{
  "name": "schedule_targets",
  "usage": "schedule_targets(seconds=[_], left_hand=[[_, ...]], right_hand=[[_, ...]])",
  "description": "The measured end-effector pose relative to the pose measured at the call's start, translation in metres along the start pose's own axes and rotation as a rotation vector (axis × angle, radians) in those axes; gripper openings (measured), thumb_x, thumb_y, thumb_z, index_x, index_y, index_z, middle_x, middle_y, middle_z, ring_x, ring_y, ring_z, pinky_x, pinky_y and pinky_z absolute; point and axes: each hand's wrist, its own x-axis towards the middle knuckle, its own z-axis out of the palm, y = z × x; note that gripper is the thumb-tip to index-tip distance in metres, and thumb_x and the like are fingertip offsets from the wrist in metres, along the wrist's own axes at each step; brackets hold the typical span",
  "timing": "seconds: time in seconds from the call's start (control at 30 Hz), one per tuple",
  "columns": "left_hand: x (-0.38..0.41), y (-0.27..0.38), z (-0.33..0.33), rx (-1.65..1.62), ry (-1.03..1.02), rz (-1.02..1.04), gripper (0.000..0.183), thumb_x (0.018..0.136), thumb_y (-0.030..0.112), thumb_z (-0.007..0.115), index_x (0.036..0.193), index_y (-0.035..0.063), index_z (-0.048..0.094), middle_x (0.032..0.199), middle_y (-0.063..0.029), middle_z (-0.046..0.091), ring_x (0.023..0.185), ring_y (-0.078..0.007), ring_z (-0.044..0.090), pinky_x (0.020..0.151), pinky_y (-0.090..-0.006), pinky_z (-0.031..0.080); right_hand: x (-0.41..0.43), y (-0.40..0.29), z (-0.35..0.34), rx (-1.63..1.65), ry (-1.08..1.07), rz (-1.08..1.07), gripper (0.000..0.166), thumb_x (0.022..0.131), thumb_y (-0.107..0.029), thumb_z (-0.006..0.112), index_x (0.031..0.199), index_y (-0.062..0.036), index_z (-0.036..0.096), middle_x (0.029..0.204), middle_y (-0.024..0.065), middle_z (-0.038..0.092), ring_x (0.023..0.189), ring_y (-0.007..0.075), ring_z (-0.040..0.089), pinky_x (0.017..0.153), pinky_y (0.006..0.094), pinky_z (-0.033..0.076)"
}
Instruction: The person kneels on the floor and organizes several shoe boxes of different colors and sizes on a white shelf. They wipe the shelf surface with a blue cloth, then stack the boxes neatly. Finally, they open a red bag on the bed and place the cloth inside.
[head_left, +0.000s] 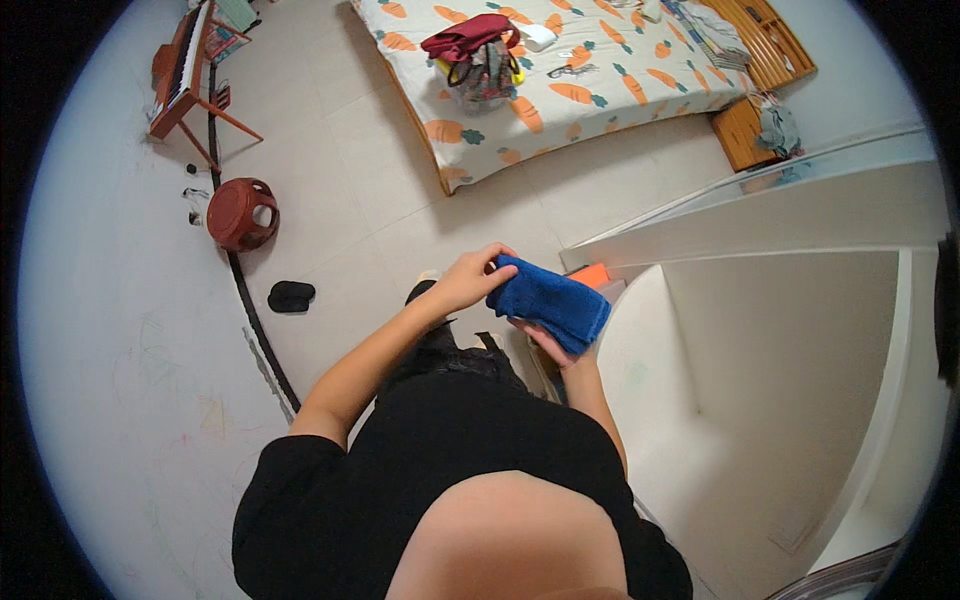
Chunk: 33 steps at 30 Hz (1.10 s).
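Observation:
A folded blue cloth (553, 301), like a small towel, is held up in front of my body. My left hand (480, 274) grips its left end, with the thumb on top. Under the lower right side, my right hand (551, 343) supports the cloth from below. Most of the right hand's fingers are hidden by the fabric. An orange object (591, 276) shows partly behind the cloth's right end, too covered to identify.
Ahead stands a bed (570, 112) with a carrot-print sheet, bearing a dark red garment (471, 37) and other items. To the left are a reddish-brown stool (241, 215), black slippers (291, 297) and a keyboard piano (184, 64). White cabinetry (787, 360) rises close on the right.

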Motion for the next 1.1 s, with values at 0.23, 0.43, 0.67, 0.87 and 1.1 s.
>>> schedule_targets(seconds=[0.23,0.43,0.67,0.87,1.1], left_hand=[[0.037,-0.047,-0.055,-0.194,0.121,0.054,0.028,0.088,0.023,0.063,0.108,0.0033,0.057,0.088,-0.0046,0.062,0.079,-0.0096,0.056,0.07,-0.0244,0.046],[0.087,0.001,-0.1,0.012,-0.313,0.203,0.031,0.082,0.013,0.068,0.108,0.0013,0.054,0.089,-0.0056,0.061,0.079,-0.01,0.056,0.068,-0.0242,0.047],[0.125,0.214,-0.053,0.081,-0.719,0.75,0.029,0.087,0.019,0.064,0.111,0.006,0.054,0.092,-0.003,0.059,0.084,-0.01,0.057,0.071,-0.0248,0.05],[0.126,0.44,0.056,0.013,-0.625,1.251,0.039,0.085,0.029,0.065,0.116,0.0058,0.057,0.091,-0.0129,0.065,0.084,-0.0193,0.064,0.07,-0.0255,0.052],[0.176,0.486,0.123,0.254,0.179,1.497,0.045,0.087,0.035,0.06,0.119,0.0035,0.052,0.113,-0.0177,0.058,0.105,-0.0252,0.056,0.089,-0.0369,0.044]], right_hand=[[0.052,-0.003,0.033,-0.128,-0.18,-0.042,0.074,0.08,-0.063,0.056,0.128,-0.0059,0.048,0.127,0.0184,0.052,0.12,0.0397,0.047,0.098,0.0648,0.033],[0.053,0.036,0.072,-0.643,0.39,-0.551,0.044,0.079,-0.016,0.072,0.117,-0.004,0.055,0.114,0.0094,0.06,0.103,0.0192,0.057,0.093,0.0343,0.045],[-0.099,0.049,0.187,-0.813,0.953,-1.39,0.047,0.081,-0.015,0.071,0.12,0.0026,0.051,0.104,0.0098,0.063,0.095,0.0165,0.061,0.087,0.0313,0.048],[-0.221,0.009,0.299,-0.876,0.954,-2.165,0.066,0.08,-0.013,0.07,0.134,-0.0123,0.033,0.1,0.0144,0.059,0.091,0.018,0.06,0.078,0.0282,0.052],[-0.249,-0.044,0.274,-1.61,2.572,-2.128,0.034,0.084,-0.027,0.064,0.11,-0.0065,0.058,0.126,0.018,0.046,0.118,0.0295,0.042,0.09,0.0435,0.041]])
